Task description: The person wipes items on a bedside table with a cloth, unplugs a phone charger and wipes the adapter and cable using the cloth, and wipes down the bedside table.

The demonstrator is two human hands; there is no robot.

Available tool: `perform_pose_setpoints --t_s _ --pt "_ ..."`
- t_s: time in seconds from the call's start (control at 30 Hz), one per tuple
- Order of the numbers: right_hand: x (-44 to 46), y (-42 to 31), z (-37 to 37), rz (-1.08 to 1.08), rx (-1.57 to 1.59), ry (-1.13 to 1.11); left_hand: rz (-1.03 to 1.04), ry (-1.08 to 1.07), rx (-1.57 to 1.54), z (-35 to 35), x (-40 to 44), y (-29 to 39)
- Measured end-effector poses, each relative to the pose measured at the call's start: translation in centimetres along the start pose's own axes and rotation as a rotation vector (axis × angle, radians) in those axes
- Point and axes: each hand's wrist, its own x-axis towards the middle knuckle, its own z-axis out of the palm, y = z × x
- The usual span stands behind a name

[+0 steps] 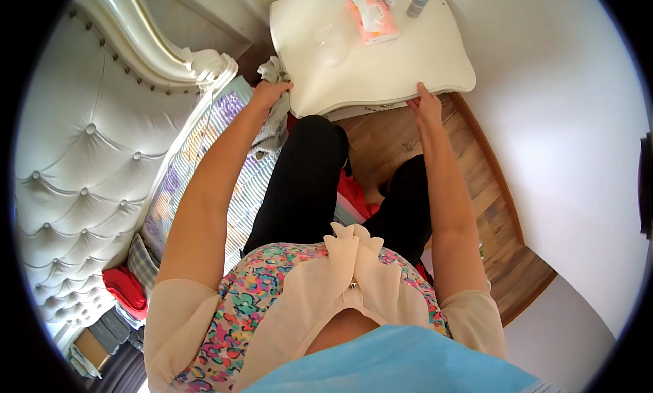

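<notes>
A cream nightstand [381, 66] with a curved front edge stands ahead of me. My left hand [271, 93] is closed at its left front corner, with a crumpled grey cloth [273, 121] bunched in and under it. Some of those fingers are hidden, and a fingertip meets the nightstand's side. At the front edge, toward the right, my right hand [426, 106] grips the nightstand top, thumb above and fingers curled beneath.
On the nightstand lie a pink tissue pack [379, 32] and a small grey-capped bottle [417, 5]. A bed [197, 182] with a tufted headboard [88, 155] is at left. A white wall [558, 121] rises at right over wood flooring [476, 168].
</notes>
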Motion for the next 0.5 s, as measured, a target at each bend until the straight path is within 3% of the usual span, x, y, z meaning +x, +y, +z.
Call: perform_pose_setpoints --t_s 0.5 --pt "-6.9 4.3 -0.4 0.069 -0.007 0.080 0.007 -0.080 -0.032 -2.8 0.3 0.0"
